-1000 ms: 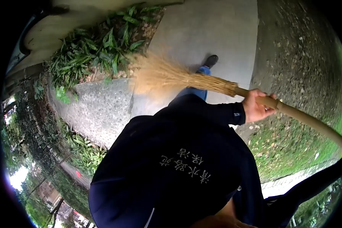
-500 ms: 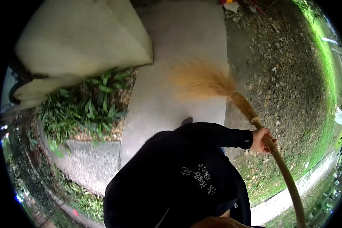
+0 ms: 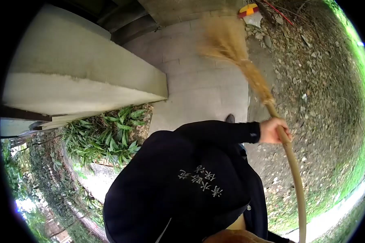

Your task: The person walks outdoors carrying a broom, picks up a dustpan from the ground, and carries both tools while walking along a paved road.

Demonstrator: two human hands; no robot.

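Note:
My left hand is wrapped round the wooden handle of a long straw broom, at the end of my black sleeve. The handle runs down to the bottom edge, where a bit of dark sleeve shows beside it; my right hand is not visible. Blurred by motion, the broom's tan bristles spread over the paved path at the top. My black top with white characters fills the lower middle, and a dark shoe shows beyond it.
A pale wall block stands at the upper left, with green plants below it. Along the path's right edge lies leaf-strewn soil, bordered by grass. A red and yellow object lies at the top.
The bristles have swung up and away along the path, and my left hand has moved slightly up and left with the handle. More of the path's far end and the red-yellow object show.

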